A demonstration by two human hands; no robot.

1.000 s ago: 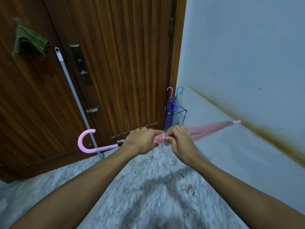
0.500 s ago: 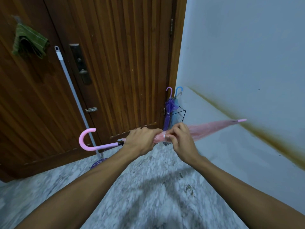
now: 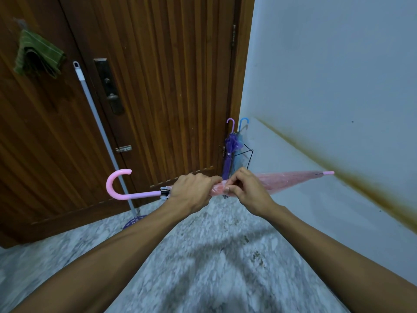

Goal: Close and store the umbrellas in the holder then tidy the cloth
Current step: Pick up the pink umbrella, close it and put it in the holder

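A closed pink umbrella lies level across the middle of the head view, hooked handle to the left, tip to the right. My left hand grips it just past the handle's shaft. My right hand pinches the folded canopy or its strap right beside the left hand. Behind them, a black wire holder stands in the corner with a purple umbrella and a blue umbrella upright in it. A green striped cloth hangs high on the door at the left.
A wooden door fills the back, a pale wall with a brown stain is at the right. A grey mop pole leans on the door, its purple head on the speckled floor.
The pink umbrella has risen slightly and its tip has swung a little to the right. My right fingers have shifted on the canopy near the left hand.
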